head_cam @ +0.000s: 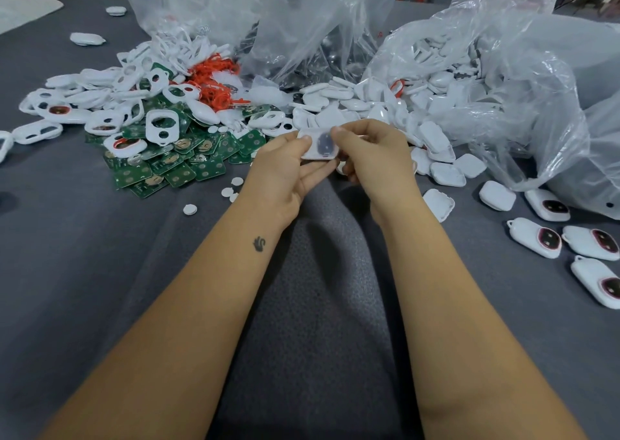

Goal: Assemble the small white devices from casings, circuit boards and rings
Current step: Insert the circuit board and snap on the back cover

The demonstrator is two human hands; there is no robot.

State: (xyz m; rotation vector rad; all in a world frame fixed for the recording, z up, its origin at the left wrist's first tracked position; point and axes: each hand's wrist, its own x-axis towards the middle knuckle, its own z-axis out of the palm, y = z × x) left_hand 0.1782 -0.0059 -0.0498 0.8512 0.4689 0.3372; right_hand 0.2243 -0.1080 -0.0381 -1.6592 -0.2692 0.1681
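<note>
Head view: left hand (285,168) and right hand (375,154) fingers both pinching white casing (318,146), no legible writing.

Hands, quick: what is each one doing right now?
Left hand: pinching the small white plastic casing with a dark round centre.
Right hand: pinching the same casing from the other side.

Illumination is even, diffuse and moderately bright; soft shadows fall on the grey cloth (100,272) beneath the forearms; glare streaks the clear plastic bags (503,70); wide-angle distortion bends the edges; fine detail is slightly soft throughout.
</note>
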